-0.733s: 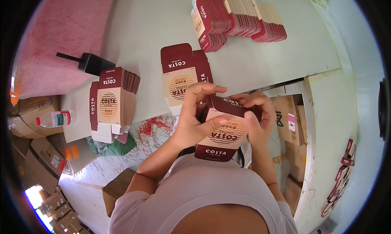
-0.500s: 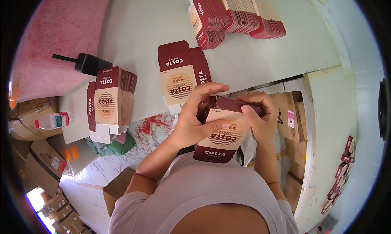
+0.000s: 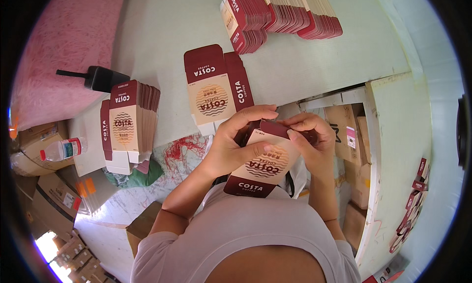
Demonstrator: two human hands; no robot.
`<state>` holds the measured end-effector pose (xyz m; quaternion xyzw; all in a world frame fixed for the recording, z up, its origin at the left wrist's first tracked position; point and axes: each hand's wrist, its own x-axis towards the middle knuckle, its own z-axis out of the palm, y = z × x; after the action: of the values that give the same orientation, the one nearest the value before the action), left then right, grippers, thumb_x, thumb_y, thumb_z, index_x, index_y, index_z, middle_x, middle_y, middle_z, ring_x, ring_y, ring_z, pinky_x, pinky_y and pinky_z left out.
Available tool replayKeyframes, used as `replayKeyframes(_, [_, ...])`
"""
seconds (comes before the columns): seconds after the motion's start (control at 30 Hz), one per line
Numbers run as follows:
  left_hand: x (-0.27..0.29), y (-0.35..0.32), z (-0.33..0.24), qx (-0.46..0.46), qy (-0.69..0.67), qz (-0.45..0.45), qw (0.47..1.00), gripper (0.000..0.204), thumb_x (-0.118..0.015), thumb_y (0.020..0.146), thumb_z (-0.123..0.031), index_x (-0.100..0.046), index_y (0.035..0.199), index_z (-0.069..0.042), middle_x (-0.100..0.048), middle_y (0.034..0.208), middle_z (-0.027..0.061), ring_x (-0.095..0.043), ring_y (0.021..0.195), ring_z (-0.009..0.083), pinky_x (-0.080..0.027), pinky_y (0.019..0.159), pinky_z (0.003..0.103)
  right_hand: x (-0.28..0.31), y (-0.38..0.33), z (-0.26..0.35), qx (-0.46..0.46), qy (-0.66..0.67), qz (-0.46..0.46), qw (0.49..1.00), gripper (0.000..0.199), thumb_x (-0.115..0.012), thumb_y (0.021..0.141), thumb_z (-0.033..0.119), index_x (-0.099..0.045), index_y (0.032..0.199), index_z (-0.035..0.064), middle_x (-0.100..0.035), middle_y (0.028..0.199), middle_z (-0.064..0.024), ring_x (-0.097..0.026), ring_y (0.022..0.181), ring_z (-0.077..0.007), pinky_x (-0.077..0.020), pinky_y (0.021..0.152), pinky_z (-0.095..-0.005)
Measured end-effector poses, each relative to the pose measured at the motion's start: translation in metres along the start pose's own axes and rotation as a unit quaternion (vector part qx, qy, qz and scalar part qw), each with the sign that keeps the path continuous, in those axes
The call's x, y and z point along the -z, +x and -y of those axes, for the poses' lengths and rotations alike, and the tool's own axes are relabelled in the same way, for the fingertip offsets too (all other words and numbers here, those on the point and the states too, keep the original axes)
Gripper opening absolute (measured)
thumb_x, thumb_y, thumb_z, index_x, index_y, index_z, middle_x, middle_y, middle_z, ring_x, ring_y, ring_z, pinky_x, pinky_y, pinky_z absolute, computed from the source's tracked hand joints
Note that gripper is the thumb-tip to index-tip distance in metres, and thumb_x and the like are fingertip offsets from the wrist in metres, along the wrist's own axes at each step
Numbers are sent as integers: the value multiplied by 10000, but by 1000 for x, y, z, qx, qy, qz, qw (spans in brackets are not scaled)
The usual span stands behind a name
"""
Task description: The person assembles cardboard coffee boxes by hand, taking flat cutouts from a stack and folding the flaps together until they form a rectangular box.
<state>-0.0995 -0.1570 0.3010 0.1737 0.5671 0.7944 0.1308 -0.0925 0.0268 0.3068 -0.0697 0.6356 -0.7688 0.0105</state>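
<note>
A maroon and cream carton is held close to my chest, tilted, its printed front facing up. My left hand wraps its left side, thumb lying across the front panel. With the fingers and thumb of my right hand I pinch the flaps at the carton's far end. Just beyond my left hand, a flat unfolded carton lies at the table's near edge. To the left stands a stack of flat cartons. The carton's underside is hidden.
More flat cartons stand in rows at the back of the white table. A black scoop-like tool lies beside a pink sheet-covered mass. A plastic bottle is at the left. Cardboard boxes fill the opening under the table.
My right fingers have folded a flap inward at the carton's far end and now pinch nearer its corner. The carton has tilted slightly and shifted left.
</note>
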Motion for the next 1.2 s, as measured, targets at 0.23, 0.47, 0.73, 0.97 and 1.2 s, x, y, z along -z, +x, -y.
replayKeyframes(0.23, [-3, -1, 2, 16, 6, -14, 1000, 457, -640, 736, 33, -484, 1163, -10, -452, 1256, 169, -431, 1171, 225, -334, 975, 332, 1, -4, -4, -7, -22, 5, 1000, 62, -583, 782, -39, -567, 839, -20, -604, 929, -116, -570, 796, -107, -460, 666, -208])
replayKeyframes(0.47, [1, -2, 14, -14, -10, -13, 1000, 329, -614, 754, 68, -529, 1058, -27, -474, 1197, 132, -473, 1099, 193, -388, 918, 306, -11, -18, -24, 47, 19, -13, 999, 133, -494, 859, 32, -552, 969, -14, -542, 1074, -161, -526, 973, -201, -410, 835, -281])
replayKeyframes(0.73, [-2, -14, 25, 21, -17, -80, 996, 219, -618, 770, 40, -522, 953, -32, -491, 976, 64, -497, 924, 129, -402, 832, 255, -10, -31, -41, 91, -68, 26, 993, 241, -551, 793, 46, -538, 1025, -17, -503, 1113, -184, -507, 1024, -255, -394, 870, -330])
replayKeyframes(0.97, [1, -15, 30, -16, 89, -65, 994, 161, -615, 776, 30, -520, 888, -36, -503, 905, 63, -495, 854, 125, -393, 782, 237, -11, -38, -55, 54, 28, -9, 998, 187, -577, 780, 18, -539, 961, -9, -500, 1089, -168, -511, 1029, -243, -400, 877, -327])
replayKeyframes(1.2, [2, -7, 23, -30, 117, -27, 992, 150, -530, 851, -57, -466, 986, -49, -457, 1051, 115, -459, 948, 155, -369, 847, 275, -17, -26, -48, 39, 185, -58, 980, 85, -557, 836, 44, -495, 871, -3, -495, 1043, -142, -526, 1056, -306, -442, 878, -385])
